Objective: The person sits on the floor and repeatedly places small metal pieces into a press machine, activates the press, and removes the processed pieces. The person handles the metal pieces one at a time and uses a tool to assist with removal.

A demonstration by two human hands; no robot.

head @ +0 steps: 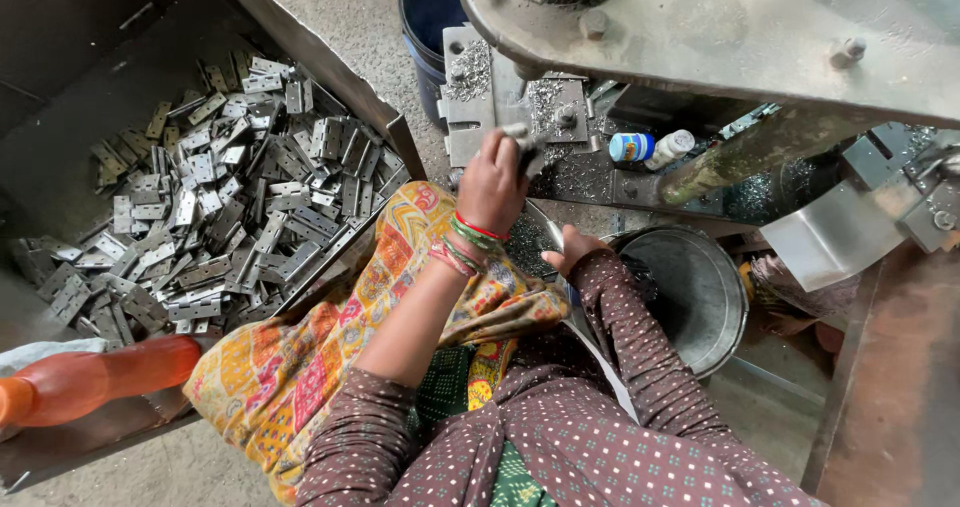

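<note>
A small metal hinge point(522, 143) sits just above the middle of the frame, pinched in the fingertips of the left hand point(490, 185) and held against the machine's plate point(470, 107), apparently to seat it under the press. The right hand point(570, 250) rests lower, loosely curled and grasping nothing, by the steel bucket point(722, 307). A tray point(330, 67) of hinges point(210, 197) fills the upper left, within reach.
</note>
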